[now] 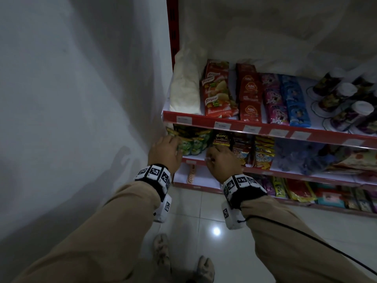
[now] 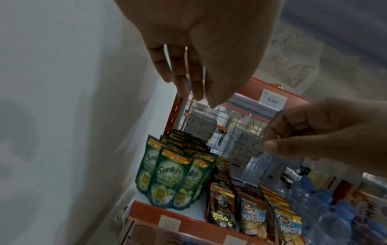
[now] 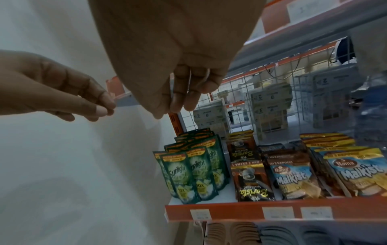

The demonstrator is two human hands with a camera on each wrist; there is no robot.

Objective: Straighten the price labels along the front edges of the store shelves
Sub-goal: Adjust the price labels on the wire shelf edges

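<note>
White price labels [image 1: 222, 125] sit along the red front edge of the upper shelf [image 1: 326, 137]. More labels [image 3: 277, 213] line the orange-red edge of the middle shelf [image 3: 240, 212], and one [image 2: 169, 223] shows at its left end. My left hand [image 1: 171, 146] hovers before the green Sunlight pouches [image 2: 169, 175] with relaxed fingers [image 2: 196, 89]. It holds nothing. To its right, my right hand [image 1: 214, 158] hangs in front of the coffee sachets [image 3: 251, 184], its fingers [image 3: 178, 102] loosely curled round nothing. Both hands are above the middle shelf's labels and touch none.
A white wall [image 1: 81, 99] closes the left side next to the shelf's red upright [image 1: 173, 27]. Malkist packs [image 3: 293, 179] and water bottles [image 2: 335, 215] fill the middle shelf. Snack packs line the bottom shelf [image 1: 306, 193] above a tiled floor [image 1: 193, 217]. A cable [image 1: 306, 235] trails from my right wrist.
</note>
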